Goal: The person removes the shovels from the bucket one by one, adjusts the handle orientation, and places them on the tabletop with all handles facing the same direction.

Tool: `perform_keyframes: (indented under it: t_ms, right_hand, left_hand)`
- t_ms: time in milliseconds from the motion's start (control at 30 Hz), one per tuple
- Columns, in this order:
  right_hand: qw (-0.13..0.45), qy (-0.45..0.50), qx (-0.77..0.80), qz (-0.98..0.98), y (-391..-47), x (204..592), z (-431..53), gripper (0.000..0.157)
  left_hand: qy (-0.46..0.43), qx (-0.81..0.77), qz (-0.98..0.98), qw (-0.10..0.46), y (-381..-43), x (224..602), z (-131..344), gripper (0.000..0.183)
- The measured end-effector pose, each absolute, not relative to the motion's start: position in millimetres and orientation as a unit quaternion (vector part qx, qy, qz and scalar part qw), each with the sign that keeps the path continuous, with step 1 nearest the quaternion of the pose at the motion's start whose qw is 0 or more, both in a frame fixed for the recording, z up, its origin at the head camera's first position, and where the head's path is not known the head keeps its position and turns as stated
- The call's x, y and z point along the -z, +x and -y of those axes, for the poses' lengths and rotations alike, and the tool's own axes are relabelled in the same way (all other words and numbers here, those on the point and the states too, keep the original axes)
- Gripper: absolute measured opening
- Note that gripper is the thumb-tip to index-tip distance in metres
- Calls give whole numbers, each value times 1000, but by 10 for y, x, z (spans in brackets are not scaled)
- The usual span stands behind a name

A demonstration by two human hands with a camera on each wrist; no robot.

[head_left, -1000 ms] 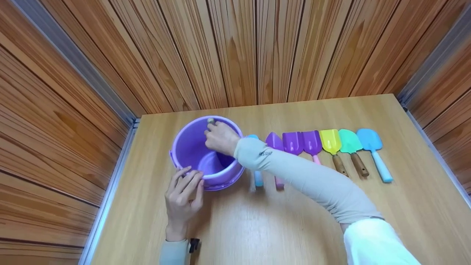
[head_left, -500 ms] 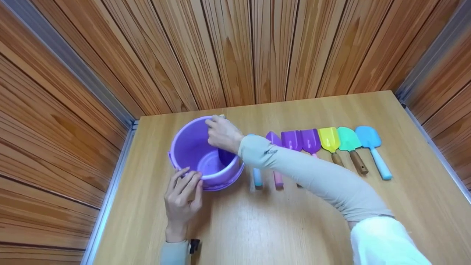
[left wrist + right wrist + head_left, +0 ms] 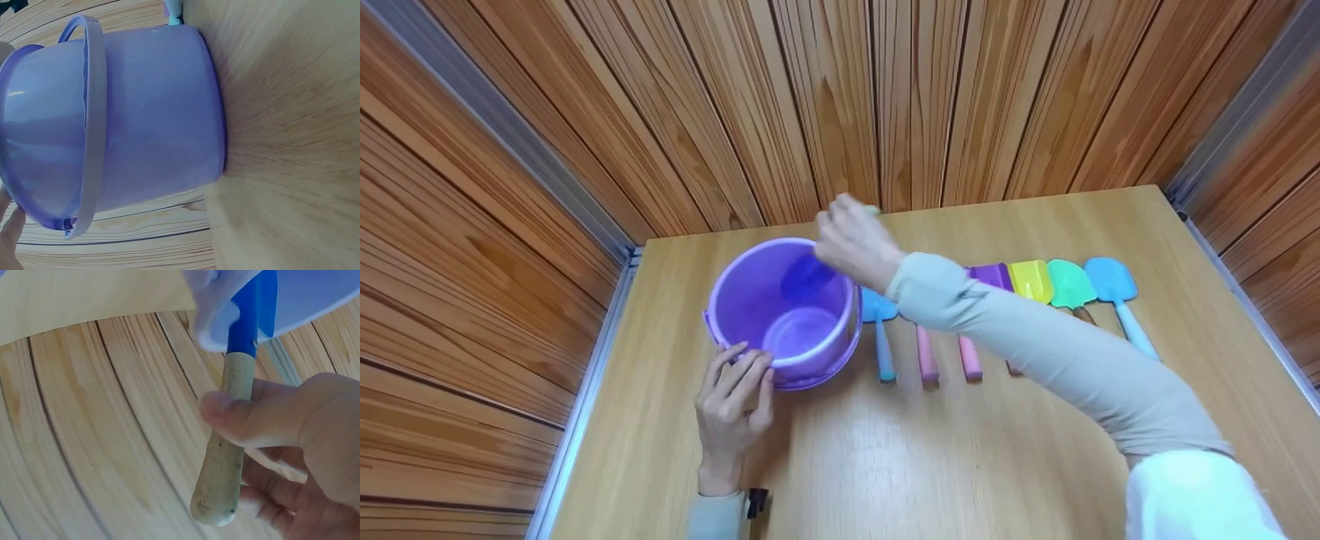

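Observation:
A purple bucket (image 3: 724, 285) stands upright on the table, its handle hanging down outside. My left hand (image 3: 731, 412) grips the near rim with bent fingers; in the left wrist view, the fingertips (image 3: 12, 228) touch the rim. My right hand (image 3: 855, 236) is above the bucket's far right rim. It holds a blue hand shovel (image 3: 243, 332) by its pale wooden handle (image 3: 222, 467), thumb on one side and fingers on the other. The shovel's blue blade (image 3: 805, 279) is inside the bucket, partly hidden by the hand in the head view.
Right of the bucket lies a row of shovels: a light blue one (image 3: 883, 345), ones with pink handles (image 3: 928, 360), a yellow one (image 3: 1031, 280), a green one (image 3: 1071, 283) and a blue one (image 3: 1111, 279). The right sleeve (image 3: 1035, 337) covers some. A wooden wall (image 3: 847, 112) rises behind.
My right hand has moved up and right, from inside the bucket to beyond its far right rim, with the shovel in it. My left hand and the bucket have stayed put.

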State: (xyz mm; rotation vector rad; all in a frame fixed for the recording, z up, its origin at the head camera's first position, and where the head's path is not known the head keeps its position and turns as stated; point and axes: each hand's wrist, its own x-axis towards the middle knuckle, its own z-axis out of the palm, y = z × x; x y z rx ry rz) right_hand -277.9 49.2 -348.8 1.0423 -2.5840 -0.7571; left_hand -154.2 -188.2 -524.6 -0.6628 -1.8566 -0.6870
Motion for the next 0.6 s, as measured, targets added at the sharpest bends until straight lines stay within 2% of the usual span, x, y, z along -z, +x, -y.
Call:
perform_keyframes:
  t_ms: [167, 367, 600]
  right_hand:
    - [124, 326, 172, 921, -2776, 3470, -936, 8]
    - [159, 307, 108, 932, -2792, 3577, -1521, 9]
    - [160, 288, 57, 942, -2794, 3764, -2137, 29]
  left_hand:
    - [-276, 287, 769, 500, -1547, 5260, 1866, 19]
    - [-274, 292, 771, 495, -1547, 5257, 1864, 19]
    - [-277, 286, 764, 508, -1557, 5256, 1868, 21]
